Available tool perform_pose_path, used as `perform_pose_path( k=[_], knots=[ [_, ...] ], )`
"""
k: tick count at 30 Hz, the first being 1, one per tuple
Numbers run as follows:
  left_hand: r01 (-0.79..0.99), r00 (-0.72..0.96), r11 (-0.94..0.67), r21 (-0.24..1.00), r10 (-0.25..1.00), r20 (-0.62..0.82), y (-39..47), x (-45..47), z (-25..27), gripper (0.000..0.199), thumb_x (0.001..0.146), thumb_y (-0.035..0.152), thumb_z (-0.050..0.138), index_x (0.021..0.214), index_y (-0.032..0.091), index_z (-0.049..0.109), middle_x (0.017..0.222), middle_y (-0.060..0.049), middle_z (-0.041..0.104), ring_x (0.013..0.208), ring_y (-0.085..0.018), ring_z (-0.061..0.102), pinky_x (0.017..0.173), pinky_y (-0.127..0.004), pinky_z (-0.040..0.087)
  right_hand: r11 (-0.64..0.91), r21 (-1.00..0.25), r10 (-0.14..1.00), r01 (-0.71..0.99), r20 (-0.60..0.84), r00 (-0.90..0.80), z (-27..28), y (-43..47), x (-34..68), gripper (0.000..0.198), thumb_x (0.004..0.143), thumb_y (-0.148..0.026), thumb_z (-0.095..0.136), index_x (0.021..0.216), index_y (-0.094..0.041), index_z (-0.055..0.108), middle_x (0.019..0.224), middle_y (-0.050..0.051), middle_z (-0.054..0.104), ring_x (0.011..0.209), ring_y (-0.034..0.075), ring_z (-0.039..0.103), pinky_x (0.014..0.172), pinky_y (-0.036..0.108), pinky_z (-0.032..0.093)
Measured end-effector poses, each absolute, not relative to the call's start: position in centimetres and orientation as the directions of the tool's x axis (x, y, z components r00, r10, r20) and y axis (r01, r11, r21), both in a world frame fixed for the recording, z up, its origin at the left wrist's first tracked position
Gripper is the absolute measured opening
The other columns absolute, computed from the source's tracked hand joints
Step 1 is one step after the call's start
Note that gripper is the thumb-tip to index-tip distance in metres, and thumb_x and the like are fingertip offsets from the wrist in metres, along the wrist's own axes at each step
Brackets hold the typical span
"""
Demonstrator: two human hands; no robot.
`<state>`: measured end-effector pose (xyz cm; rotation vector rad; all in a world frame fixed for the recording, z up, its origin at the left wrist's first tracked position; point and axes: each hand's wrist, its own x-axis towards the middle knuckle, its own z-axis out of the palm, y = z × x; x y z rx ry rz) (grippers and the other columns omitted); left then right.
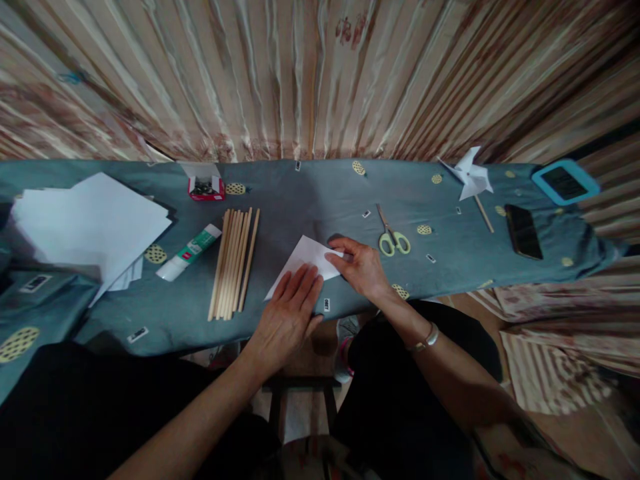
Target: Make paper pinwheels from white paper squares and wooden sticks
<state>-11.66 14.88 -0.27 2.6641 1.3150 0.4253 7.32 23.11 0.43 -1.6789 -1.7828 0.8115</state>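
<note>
A folded white sheet of paper (306,251), roughly triangular, lies on the cloth-covered table in front of me. My left hand (293,310) rests flat on its near side with the fingers stretched out. At the paper's right corner, my right hand (361,265) pinches the edge between thumb and fingers. Green-handled scissors (393,237) lie just to the right of that hand. A row of wooden sticks (233,263) is left of the paper, with a glue stick (190,252) beside them.
White paper sheets (95,220) are piled at the left. A red box (206,187) of small dark items stands open at the back. To the right are a paper pinwheel (470,175) on a stick, a black phone (523,231) and a blue-framed tablet (565,181). A curtain (300,80) hangs behind.
</note>
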Motion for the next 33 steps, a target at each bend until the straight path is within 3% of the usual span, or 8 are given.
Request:
perform_pose_path(
  k=[13,21,26,29,33],
  knots=[
    [0.761,0.576,-0.598,0.252,0.801,0.161,14.9,-11.6,-0.3,0.055,0.095,0.032,0.049,0.142,0.007,0.039,0.149,-0.020,0.045,0.141,-0.032,0.038,0.114,-0.052,0.034,0.054,-0.690,0.997,0.721,-0.001,-0.075,1.0,22.9,7.0,0.023,0.081,-0.028,0.067,0.103,-0.022,0.071,0.093,0.004,0.076,0.081,0.021,0.071,0.079,0.035,0.055],
    [0.760,0.577,-0.596,0.259,0.802,0.152,15.0,-11.6,-0.5,0.054,0.095,0.034,0.049,0.143,0.011,0.039,0.150,-0.018,0.045,0.142,-0.031,0.036,0.115,-0.052,0.033,0.245,-0.570,0.969,0.784,0.160,-0.187,0.8,22.7,7.2,0.029,0.086,-0.030,0.063,0.113,-0.020,0.067,0.096,0.006,0.075,0.090,0.023,0.069,0.086,0.038,0.055],
    [0.752,0.588,-0.612,0.243,0.790,0.172,15.0,-11.7,-0.7,0.056,0.095,0.036,0.051,0.142,0.007,0.040,0.148,-0.020,0.046,0.141,-0.033,0.038,0.115,-0.053,0.033,0.405,-0.426,0.907,0.809,0.301,-0.295,0.6,21.7,7.4,0.049,0.091,-0.042,0.057,0.130,-0.013,0.056,0.124,0.014,0.067,0.117,0.029,0.060,0.103,0.045,0.047],
    [0.754,0.588,-0.618,0.224,0.786,0.189,14.9,-11.6,-0.8,0.057,0.094,0.037,0.052,0.141,0.006,0.041,0.147,-0.021,0.047,0.140,-0.034,0.039,0.114,-0.052,0.034,0.412,-0.373,0.897,0.832,0.326,-0.298,0.0,20.5,7.5,0.059,0.092,-0.048,0.053,0.138,-0.011,0.047,0.141,0.018,0.054,0.132,0.030,0.048,0.111,0.049,0.039],
    [0.761,0.590,-0.621,0.189,0.782,0.200,15.0,-11.6,-1.0,0.058,0.094,0.040,0.052,0.140,0.006,0.043,0.148,-0.020,0.046,0.139,-0.035,0.040,0.113,-0.052,0.035,0.368,-0.372,0.915,0.852,0.309,-0.260,-1.1,19.2,7.3,0.064,0.093,-0.049,0.049,0.145,-0.014,0.036,0.149,0.019,0.044,0.141,0.030,0.038,0.113,0.051,0.034]
  ],
)
